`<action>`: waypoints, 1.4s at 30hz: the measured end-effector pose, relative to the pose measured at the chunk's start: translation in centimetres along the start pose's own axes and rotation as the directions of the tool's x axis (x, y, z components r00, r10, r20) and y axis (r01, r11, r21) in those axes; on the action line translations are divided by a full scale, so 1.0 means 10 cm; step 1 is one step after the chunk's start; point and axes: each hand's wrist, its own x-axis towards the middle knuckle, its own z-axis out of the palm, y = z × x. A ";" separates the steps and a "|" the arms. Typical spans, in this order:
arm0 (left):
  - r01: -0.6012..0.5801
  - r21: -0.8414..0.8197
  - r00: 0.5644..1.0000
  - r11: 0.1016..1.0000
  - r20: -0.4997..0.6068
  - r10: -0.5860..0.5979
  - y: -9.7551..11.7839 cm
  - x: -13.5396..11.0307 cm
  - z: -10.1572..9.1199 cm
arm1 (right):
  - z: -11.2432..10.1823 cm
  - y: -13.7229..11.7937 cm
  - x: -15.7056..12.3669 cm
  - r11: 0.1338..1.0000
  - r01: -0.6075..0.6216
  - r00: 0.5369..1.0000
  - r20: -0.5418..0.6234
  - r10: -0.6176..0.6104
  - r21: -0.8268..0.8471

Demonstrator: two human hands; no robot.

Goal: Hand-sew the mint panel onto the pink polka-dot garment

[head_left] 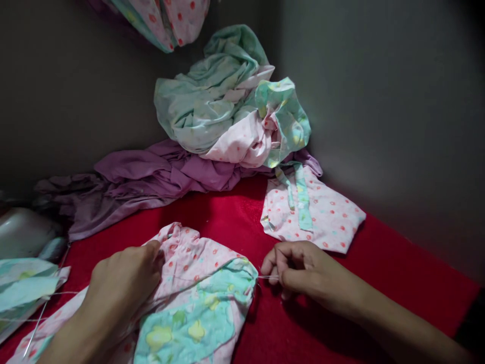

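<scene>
A pink spotted garment with a mint floral panel (197,298) lies on the red cloth surface (235,217) in front of me. My left hand (125,283) presses down on its pink part, fingers curled over the fabric. My right hand (299,270) is pinched on a thin white thread (267,276) that runs taut from the garment's right edge. Whether a needle is in the fingers is too small to tell.
A folded pink spotted piece with a mint strap (310,212) lies just beyond my right hand. Behind it are a purple cloth (151,177) and a heap of mint and pink fabric (227,101). Grey walls close the corner. A pale rounded object (22,232) sits at the left.
</scene>
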 end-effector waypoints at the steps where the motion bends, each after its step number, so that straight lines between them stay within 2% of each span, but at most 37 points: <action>1: -0.007 0.006 1.000 1.000 0.000 0.007 0.01 0.01 0.01 | 0.00 -0.01 0.00 0.999 0.025 1.000 -0.006 -0.025 0.026; 5: -0.004 0.017 1.000 1.000 0.014 0.004 0.02 0.02 0.04 | 0.02 0.01 0.01 0.969 0.100 0.993 0.042 -0.113 0.225; 8: 0.002 0.021 1.000 1.000 0.018 -0.002 0.03 0.01 0.04 | 0.06 0.03 0.04 0.931 0.043 0.998 0.025 -0.056 0.363; 10: -0.013 0.013 1.000 1.000 0.003 0.013 0.03 0.00 0.02 | 0.08 0.04 0.06 0.956 -0.007 1.000 -0.012 0.011 0.293; 14: -0.053 -0.007 0.998 0.999 -0.032 0.052 0.06 -0.04 -0.01 | 0.11 0.04 0.09 0.997 -0.075 0.996 -0.043 0.074 -0.023; 19: -0.036 -0.014 0.999 0.999 -0.037 0.035 0.07 -0.05 -0.02 | 0.10 0.06 0.10 0.982 -0.124 0.992 -0.024 0.122 -0.144; 22: -0.034 -0.017 0.999 0.999 -0.028 0.034 0.06 -0.05 -0.03 | 0.10 0.09 0.12 0.947 -0.102 0.995 -0.016 0.102 -0.305; 25: -0.043 -0.022 0.999 0.999 -0.019 0.043 0.06 -0.07 -0.05 | 0.11 0.08 0.14 0.862 -0.038 0.999 -0.030 0.027 -0.506; 27: -0.046 -0.027 0.999 0.999 -0.019 0.045 0.06 -0.07 -0.06 | 0.11 0.06 0.15 0.821 -0.011 1.000 -0.012 0.006 -0.571; 33: -0.048 -0.027 0.999 0.998 -0.027 0.047 0.06 -0.04 -0.04 | 0.13 0.02 0.14 0.848 -0.005 0.992 0.103 0.070 -0.530; 39: -0.027 -0.065 0.999 0.998 -0.032 0.025 0.01 -0.07 -0.10 | 0.17 0.07 0.14 0.905 -0.081 0.995 0.023 0.100 -0.417; 42: -0.014 -0.054 0.994 0.998 -0.105 0.008 -0.02 -0.09 -0.12 | 0.19 0.08 0.14 0.918 -0.087 0.995 0.015 0.100 -0.387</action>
